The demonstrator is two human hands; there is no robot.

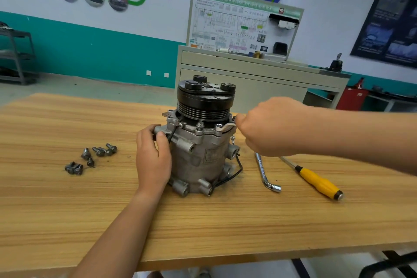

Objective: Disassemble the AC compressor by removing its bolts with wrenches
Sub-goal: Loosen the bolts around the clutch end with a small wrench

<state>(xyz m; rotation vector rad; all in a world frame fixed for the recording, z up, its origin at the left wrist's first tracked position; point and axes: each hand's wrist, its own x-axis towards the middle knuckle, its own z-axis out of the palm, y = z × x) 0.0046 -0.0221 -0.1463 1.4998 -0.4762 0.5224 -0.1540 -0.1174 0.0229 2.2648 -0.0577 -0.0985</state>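
From the head view, the compressor (200, 142) stands upright near the middle of the wooden surface (203, 221), closer to the far edge than the near one. Its black pulley (205, 99) is on top, and a black wire (239, 165) loops down its right side.

The left hand (153, 156) grips a mounting ear at the compressor's upper left, thumb over the top and fingers curled round it.

The right hand (268, 126) is at the upper right of the housing with its fingers curled tight. The fingertips pinch the end of a bent silvery strip (225, 127), whose other end sits on a bolt head on the flange. Whether the strip is a thin wrench I cannot tell.

A loose cluster of bolts (92, 158) lies left of the compressor, well apart from it, toward the left edge.

On the right, an L-shaped socket wrench (266, 171) lies just beside the compressor's base, its socket end pointing to the near edge. Further right is a screwdriver (316, 178) with a yellow handle, lying at a slant with its shaft partly under the right forearm.

Beyond the far edge a grey cabinet (259, 74) carries an upright wiring-diagram panel (243, 27) against a white and teal wall.
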